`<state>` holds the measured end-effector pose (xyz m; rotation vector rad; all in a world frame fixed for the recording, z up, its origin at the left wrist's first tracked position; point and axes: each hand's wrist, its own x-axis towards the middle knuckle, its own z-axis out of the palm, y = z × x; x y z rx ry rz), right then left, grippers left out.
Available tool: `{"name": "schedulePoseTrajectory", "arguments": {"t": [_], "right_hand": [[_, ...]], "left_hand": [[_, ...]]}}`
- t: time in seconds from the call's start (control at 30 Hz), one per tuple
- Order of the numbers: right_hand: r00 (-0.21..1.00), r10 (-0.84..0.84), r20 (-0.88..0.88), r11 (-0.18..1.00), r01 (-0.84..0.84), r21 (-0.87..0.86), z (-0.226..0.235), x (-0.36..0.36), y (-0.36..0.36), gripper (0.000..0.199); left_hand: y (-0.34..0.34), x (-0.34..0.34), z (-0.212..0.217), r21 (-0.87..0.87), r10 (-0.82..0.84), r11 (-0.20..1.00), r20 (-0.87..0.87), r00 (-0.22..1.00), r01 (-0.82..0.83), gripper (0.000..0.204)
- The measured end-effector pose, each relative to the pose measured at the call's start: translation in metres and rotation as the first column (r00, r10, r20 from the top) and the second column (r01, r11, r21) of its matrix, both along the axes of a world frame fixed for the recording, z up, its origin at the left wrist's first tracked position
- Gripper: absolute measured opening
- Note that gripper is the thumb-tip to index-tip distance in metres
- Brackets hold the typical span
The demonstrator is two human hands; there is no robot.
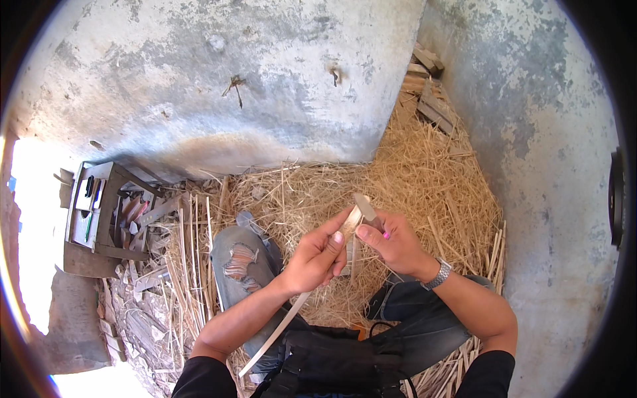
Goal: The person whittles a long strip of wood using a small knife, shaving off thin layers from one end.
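My left hand [317, 257] is closed round a long, thin, pale strip of bamboo or wood [275, 337]. Its tail slants down past my left knee, and its upper end comes out between thumb and fingers. My right hand [393, 244] grips a short, flat, blade-like tool, probably a knife [364, 207], angled up and to the left. The blade lies against or very near the strip's upper end; exact contact is hard to make out. A narrow pale sliver [354, 257] shows just below, between the hands. Something small and pink is on a right finger.
Straw-like shavings [424, 179] cover the floor round my crossed legs. Long strips [196, 259] lie to the left, beside a small wooden table [99, 219] with pens on it. Wood blocks [434, 109] sit in the far right corner. Worn walls [265, 79] stand ahead and right.
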<state>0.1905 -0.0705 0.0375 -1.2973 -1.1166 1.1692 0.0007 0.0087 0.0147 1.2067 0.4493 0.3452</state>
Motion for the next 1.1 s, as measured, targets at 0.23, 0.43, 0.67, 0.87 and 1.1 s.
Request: {"name": "schedulePoseTrajectory", "arguments": {"t": [0.23, 0.43, 0.67, 0.87, 1.1], "right_hand": [[0.936, -0.119, 0.331, 0.992, 0.099, 0.076, 0.008, -0.002, -0.002, 0.016], [0.769, -0.276, 0.576, 0.925, 0.049, 0.377, -0.005, -0.01, -0.006, 0.014], [0.817, -0.194, 0.544, 0.968, 0.068, 0.243, -0.011, -0.017, -0.025, 0.02], [0.822, -0.231, 0.52, 0.967, 0.134, 0.218, 0.015, 0.008, -0.015, 0.026], [0.739, -0.197, 0.644, 0.971, 0.057, 0.231, 0.015, 0.014, -0.009, 0.024]], "left_hand": [[-0.007, 0.006, -0.002, 0.392, 0.167, 0.915, -0.162, 0.973, -0.092, 0.047], [0.002, 0.01, 0.005, 0.472, 0.334, 0.859, -0.226, 0.915, -0.197, 0.033], [0.035, -0.004, 0.013, 0.15, 0.371, 0.921, -0.045, 0.928, -0.361, 0.037], [0.017, -0.005, 0.009, -0.131, 0.066, 0.99, 0.077, 0.995, -0.055, 0.045], [0.009, 0.003, 0.0, -0.117, -0.086, 0.988, 0.11, 0.99, 0.099, 0.052]]}}
